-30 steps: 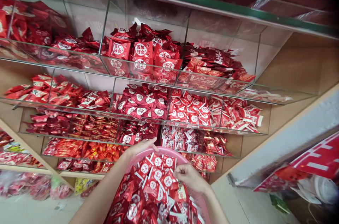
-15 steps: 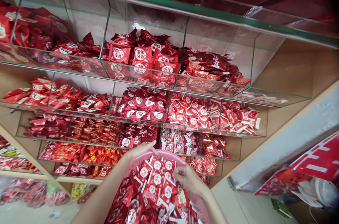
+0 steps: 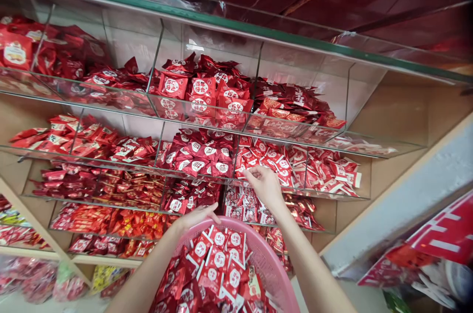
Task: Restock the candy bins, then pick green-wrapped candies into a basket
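A pink plastic basket (image 3: 271,249) with a perforated wall is heaped with small red candy packets (image 3: 219,260) bearing white round labels. My left hand (image 3: 199,217) grips its far rim, thumb over the edge and the other fingers partly hidden. Beyond the basket, my right hand (image 3: 265,186) is raised at the front of a glass shelf bin, fingers pinched together. Its fingertips are over the red-and-white packets (image 3: 264,157) in that bin; whether a packet is between them cannot be made out.
Glass-fronted shelves with dividers hold red packets in several rows, including dark red ones (image 3: 199,153) left of my right hand. A thick glass shelf edge (image 3: 236,19) runs above. At right stand a wooden side panel (image 3: 402,155) and a red sign (image 3: 447,229). Bagged goods (image 3: 40,273) lie lower left.
My right hand has left the packets in the basket and moved up and forward to the shelf bin. My left hand stays on the rim. The view has shifted slightly.
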`<state>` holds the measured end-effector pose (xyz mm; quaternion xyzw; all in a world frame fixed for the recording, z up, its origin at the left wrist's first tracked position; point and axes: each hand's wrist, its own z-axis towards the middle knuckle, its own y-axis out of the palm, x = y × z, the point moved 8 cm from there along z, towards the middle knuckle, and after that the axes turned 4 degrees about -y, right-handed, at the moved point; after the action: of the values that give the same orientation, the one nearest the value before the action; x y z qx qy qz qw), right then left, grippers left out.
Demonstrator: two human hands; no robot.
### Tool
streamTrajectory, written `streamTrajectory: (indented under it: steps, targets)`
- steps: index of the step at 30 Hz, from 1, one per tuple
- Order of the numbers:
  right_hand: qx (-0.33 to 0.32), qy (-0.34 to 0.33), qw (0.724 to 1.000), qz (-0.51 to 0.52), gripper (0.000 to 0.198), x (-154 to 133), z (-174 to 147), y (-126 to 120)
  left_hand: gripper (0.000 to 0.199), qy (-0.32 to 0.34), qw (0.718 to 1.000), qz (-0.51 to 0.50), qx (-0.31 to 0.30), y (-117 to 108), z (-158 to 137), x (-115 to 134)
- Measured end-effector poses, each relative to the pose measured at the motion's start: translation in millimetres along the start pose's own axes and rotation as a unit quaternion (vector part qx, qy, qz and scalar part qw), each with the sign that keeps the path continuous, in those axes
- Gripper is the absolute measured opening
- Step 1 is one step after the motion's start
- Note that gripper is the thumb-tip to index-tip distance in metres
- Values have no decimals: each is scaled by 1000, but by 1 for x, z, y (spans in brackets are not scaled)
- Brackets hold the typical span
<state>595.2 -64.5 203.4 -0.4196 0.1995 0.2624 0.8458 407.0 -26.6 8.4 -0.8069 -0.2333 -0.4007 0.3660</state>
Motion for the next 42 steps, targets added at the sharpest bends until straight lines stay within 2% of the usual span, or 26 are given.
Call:
streamTrajectory:
  steps: [4,8,13,19,23,26,33,36,42]
  targets:
    - [-36,46,998,-7,33,12,14,25,67,1,999,-30,-12,2,1,-2]
    - [-31,64,997,32,23,23,19,35,65,19,999,-44,-20,4,2,0]
    - [10,61,997,49,12,22,18,23,68,16,1000,-17,2,1,-1,4]
    - [44,-42,997,55,20,11,9,1,69,16,999,-27,-12,2,-5,8]
    - [33,-33,993,105,24,18,-1,0,68,14,1000,-16,-8,1,-5,7]
    - [53,-27,986,158,25,23,-8,-3,67,14,1000,-24,-5,0,-7,10]
    - [74,-78,985,135,18,15,-22,-12,69,10,999,-29,-13,1,-9,11]
    - [72,-66,986,132,20,14,-20,-10,67,22,999,-30,-18,3,-2,6]
    - [81,7,983,165,16,28,-7,-6,64,33,998,-44,-19,3,0,5]
